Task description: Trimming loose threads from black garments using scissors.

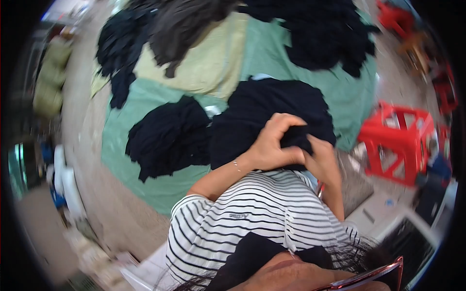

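Note:
A large heap of dark navy cloth (pixel 272 99) lies over my lap, in front of the striped shirt. Above its near right part, my left hand (pixel 276 145) curls with fingers and thumb around a bunched fold of the dark cloth. My right hand (pixel 323 160), slightly blurred, meets it from the right, its thumb side close to my left thumb and its fingers at the same fold. Cloth and hands partly hide the fingertips. A smaller pile of dark cloth pieces (pixel 170 136) sits just left of the heap.
Green sheeting (pixel 160 191) and pale yellow sheeting (pixel 213 63) cover the floor. Farther off lie a brown-grey cloth pile (pixel 187 24) and more dark cloth piles (pixel 325 39). A red plastic stool (pixel 398 140) stands at right. White rolls (pixel 68 184) lie at left.

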A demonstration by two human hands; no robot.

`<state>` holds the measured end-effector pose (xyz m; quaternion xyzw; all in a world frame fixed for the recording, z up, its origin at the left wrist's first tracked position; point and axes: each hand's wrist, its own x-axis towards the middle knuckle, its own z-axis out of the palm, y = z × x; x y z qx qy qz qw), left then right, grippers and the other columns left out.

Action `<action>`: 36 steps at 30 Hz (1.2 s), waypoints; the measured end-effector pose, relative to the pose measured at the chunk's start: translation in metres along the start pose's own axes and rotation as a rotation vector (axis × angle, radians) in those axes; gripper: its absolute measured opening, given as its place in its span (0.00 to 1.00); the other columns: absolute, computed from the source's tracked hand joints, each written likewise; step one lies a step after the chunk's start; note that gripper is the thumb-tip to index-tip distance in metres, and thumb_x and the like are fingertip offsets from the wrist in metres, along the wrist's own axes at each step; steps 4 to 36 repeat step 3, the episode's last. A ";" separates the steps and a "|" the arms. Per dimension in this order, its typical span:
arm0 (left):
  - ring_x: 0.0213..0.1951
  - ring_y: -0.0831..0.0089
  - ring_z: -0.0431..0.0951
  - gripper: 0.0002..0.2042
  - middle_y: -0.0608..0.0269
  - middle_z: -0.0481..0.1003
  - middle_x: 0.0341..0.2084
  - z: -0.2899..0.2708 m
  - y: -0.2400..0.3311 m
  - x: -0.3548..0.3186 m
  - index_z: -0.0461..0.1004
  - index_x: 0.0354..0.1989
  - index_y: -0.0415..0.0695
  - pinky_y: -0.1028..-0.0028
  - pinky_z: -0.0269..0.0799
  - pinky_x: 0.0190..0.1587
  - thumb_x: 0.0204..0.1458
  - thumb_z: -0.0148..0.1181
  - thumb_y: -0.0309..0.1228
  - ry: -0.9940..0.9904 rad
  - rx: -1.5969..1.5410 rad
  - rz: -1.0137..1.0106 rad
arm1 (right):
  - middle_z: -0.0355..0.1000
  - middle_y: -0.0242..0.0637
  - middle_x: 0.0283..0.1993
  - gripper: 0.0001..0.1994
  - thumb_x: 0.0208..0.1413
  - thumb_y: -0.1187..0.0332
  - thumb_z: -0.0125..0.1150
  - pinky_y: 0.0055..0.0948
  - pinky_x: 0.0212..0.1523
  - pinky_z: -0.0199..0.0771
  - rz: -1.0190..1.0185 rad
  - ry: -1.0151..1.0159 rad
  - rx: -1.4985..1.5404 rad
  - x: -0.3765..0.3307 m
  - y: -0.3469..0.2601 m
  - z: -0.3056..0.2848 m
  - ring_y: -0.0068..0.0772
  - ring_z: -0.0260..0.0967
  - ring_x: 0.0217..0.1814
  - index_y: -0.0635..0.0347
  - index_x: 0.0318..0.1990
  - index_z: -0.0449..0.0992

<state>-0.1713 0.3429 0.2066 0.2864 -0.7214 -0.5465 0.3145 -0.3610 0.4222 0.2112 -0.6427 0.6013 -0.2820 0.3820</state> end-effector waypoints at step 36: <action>0.69 0.50 0.56 0.57 0.48 0.58 0.67 -0.005 0.021 0.011 0.55 0.70 0.43 0.48 0.49 0.69 0.29 0.79 0.53 -0.213 0.416 0.215 | 0.74 0.44 0.54 0.25 0.46 0.69 0.71 0.35 0.61 0.68 -0.269 0.520 0.167 -0.056 0.017 -0.012 0.40 0.74 0.54 0.66 0.54 0.73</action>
